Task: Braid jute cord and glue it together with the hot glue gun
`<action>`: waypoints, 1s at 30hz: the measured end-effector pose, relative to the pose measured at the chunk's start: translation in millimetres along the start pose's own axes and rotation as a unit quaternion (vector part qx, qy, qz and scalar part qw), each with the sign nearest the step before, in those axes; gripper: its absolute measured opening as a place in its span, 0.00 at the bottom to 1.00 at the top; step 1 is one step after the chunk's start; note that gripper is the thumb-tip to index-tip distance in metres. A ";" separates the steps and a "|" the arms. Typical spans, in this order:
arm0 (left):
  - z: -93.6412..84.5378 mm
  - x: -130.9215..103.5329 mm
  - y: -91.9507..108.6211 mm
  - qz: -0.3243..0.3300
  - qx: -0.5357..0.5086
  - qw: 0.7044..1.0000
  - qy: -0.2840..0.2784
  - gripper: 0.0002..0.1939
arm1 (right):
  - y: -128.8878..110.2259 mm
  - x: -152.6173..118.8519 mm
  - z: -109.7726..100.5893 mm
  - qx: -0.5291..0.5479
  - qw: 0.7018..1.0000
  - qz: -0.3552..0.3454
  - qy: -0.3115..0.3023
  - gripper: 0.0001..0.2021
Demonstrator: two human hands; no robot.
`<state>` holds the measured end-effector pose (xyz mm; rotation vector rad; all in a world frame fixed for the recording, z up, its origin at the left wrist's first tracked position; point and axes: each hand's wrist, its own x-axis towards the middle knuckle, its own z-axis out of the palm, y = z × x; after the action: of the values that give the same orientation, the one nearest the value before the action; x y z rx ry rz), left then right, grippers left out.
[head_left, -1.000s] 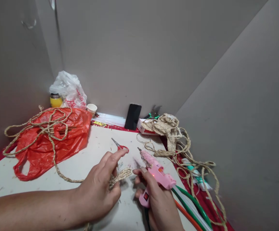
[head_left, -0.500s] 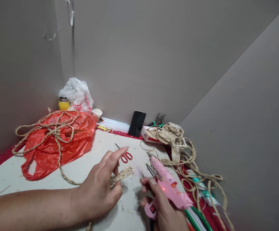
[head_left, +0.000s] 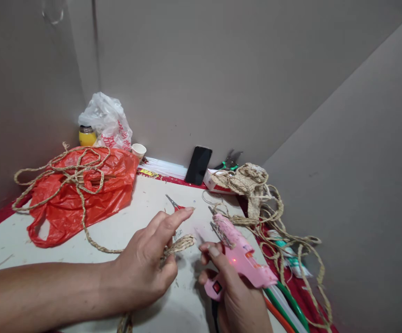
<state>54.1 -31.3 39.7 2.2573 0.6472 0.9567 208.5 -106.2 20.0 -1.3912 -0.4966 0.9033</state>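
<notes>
My left hand (head_left: 148,263) is closed on a folded end of braided straw rope (head_left: 183,243), which sticks out past the fingers, with the index finger stretched above it. From that hand the rope runs left to loops on a red plastic bag (head_left: 93,199). My right hand (head_left: 235,286), at the lower right, has thumb and fingers pressed together on a thin pointed thing, blurred and too unclear to name. Just beside and partly behind it lies a pink glue gun (head_left: 238,252) with a lit red light. Red-handled scissors (head_left: 173,202) lie beyond my left fingertips, partly hidden.
A dark phone (head_left: 198,165) leans at the wall beside glue sticks (head_left: 162,169) and green-handled pliers (head_left: 230,161). Straw braid (head_left: 252,178) tangles down the right edge. A paper cup (head_left: 139,151), yellow jar (head_left: 87,136) and white bag (head_left: 107,118) stand back left.
The view has tilted down slightly, so the background sits higher in the picture. My left index finger now covers the scissors' handles. Both hands keep their holds.
</notes>
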 end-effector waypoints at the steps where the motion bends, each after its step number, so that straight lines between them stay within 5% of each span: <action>1: 0.1 0.1 -0.3 0.002 -0.001 1.000 -0.002 0.46 | 0.0 -0.2 0.7 0.005 1.000 0.004 0.001 0.15; 13: 2.9 -2.7 0.5 0.005 -0.010 0.999 -0.038 0.47 | 6.6 -4.6 0.7 0.004 0.995 0.062 -0.072 0.18; 30: 1.3 -4.3 9.8 -0.044 -0.060 0.996 -0.058 0.43 | 7.3 -7.6 9.5 0.134 0.978 0.076 -0.141 0.07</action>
<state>54.3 -41.4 43.7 2.1424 0.6172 0.7940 194.8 -106.7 16.0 -1.0705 -0.4663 1.2555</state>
